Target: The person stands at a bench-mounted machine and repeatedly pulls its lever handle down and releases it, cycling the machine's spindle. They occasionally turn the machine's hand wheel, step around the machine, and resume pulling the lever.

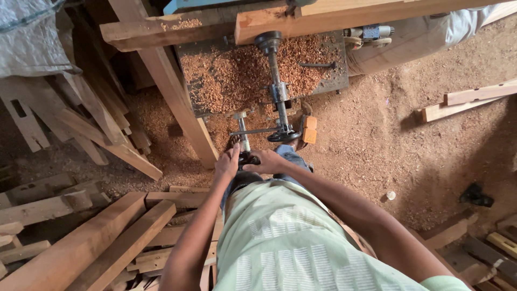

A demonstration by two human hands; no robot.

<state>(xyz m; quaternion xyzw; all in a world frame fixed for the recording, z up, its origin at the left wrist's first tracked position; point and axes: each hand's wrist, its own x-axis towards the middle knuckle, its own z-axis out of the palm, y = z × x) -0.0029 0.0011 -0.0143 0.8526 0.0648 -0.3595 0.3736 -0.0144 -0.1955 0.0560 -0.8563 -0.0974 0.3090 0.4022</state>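
Handwheel (247,158), stiff heavy metal: we are clasping it, left hand (227,164) and right hand (265,160) both pressed together around it.

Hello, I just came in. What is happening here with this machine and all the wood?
A person stands at a woodworking machine whose metal table is covered in wood shavings. Both hands are on a small dark handle at the machine's near end: the left hand grips it from the left, and the right hand covers it from the right. A long timber beam lies across the top of the machine. Sawdust covers the floor, and wooden planks lie stacked at the lower left.
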